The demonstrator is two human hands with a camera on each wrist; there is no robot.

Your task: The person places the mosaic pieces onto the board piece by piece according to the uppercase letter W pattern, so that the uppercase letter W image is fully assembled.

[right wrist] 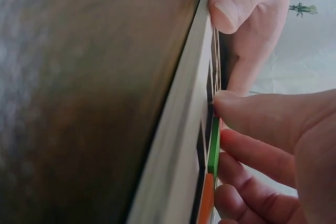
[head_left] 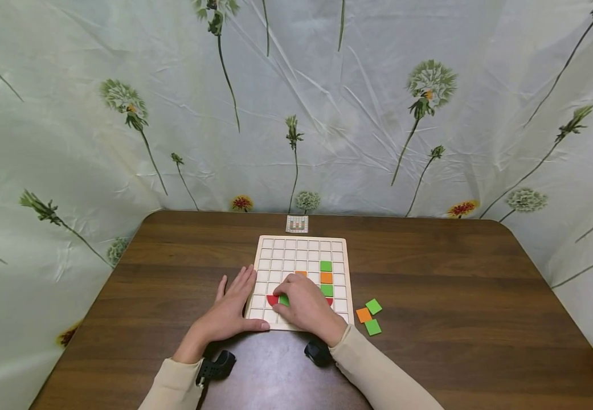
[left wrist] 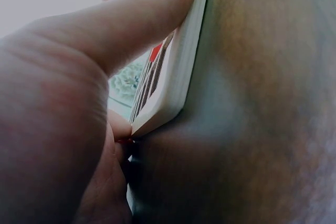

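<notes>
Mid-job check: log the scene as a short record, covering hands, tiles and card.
Left hand: fingers straight at the board's left edge, thumb at near-left corner
Right hand: over the board, fingertips at left red piece and adjoining green tile; grip unclear
Right column, far to near: far green tile, orange tile, near green tile, right red piece (partly hidden)
Right of board: two loose green tiles, one loose orange tile
Card: beyond board's far edge
</notes>
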